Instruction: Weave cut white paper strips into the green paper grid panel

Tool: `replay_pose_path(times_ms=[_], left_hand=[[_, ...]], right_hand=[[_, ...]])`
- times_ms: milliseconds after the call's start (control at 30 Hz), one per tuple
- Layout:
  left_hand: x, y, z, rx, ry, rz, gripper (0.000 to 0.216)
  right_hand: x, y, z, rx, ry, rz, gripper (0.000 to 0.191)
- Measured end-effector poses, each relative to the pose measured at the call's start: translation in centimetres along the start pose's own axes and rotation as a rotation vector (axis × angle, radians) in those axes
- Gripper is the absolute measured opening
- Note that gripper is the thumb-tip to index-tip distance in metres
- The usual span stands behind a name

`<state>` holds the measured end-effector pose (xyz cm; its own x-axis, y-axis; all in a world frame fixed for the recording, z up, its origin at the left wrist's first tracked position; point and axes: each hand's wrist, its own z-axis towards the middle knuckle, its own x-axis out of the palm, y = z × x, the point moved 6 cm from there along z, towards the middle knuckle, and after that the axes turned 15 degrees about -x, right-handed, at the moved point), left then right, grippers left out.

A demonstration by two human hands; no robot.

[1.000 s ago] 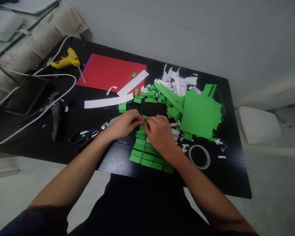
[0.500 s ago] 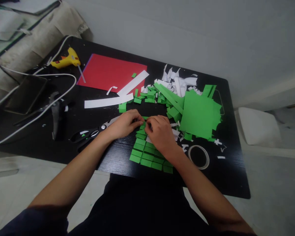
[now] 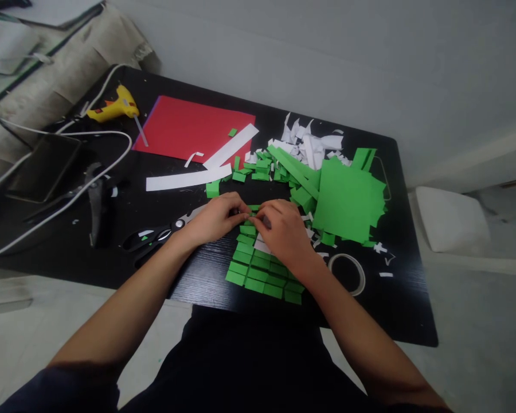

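Fingertips of my left hand [image 3: 221, 217] and my right hand [image 3: 284, 232] meet in a pinch over the upper end of a piece covered with rows of green paper flaps [image 3: 257, 274]. Both hands are closed at a small green paper piece, mostly hidden by the fingers. A bare white patch [image 3: 262, 245] of the piece shows beside my right hand. Loose green paper bits [image 3: 262, 166] lie just beyond my fingers. Black-handled scissors [image 3: 179, 223] lie partly under my left wrist.
Green sheets [image 3: 344, 201] and white paper scraps [image 3: 312, 146] pile up at the right. A tape roll [image 3: 347, 274] lies near my right forearm. Red sheet [image 3: 193, 126], white strips [image 3: 189, 178], yellow glue gun [image 3: 116, 106], phone [image 3: 45, 167] and white cable [image 3: 129, 146] occupy the left.
My fingertips have drawn together at the top of the flap-covered piece, my right hand shifting slightly. The rest stays in place apart from a small camera shift.
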<state>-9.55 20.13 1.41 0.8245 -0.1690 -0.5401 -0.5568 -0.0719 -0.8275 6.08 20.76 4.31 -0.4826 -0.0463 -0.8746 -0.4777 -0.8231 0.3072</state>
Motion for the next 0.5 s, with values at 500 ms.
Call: replay_pose_path(times_ms=[500], left_hand=[[0.12,0.08,0.02,-0.003,0.021,-0.004,0.006]], right_hand=[[0.6,-0.11,0.54,0.075,0.112,0.003,0.009]])
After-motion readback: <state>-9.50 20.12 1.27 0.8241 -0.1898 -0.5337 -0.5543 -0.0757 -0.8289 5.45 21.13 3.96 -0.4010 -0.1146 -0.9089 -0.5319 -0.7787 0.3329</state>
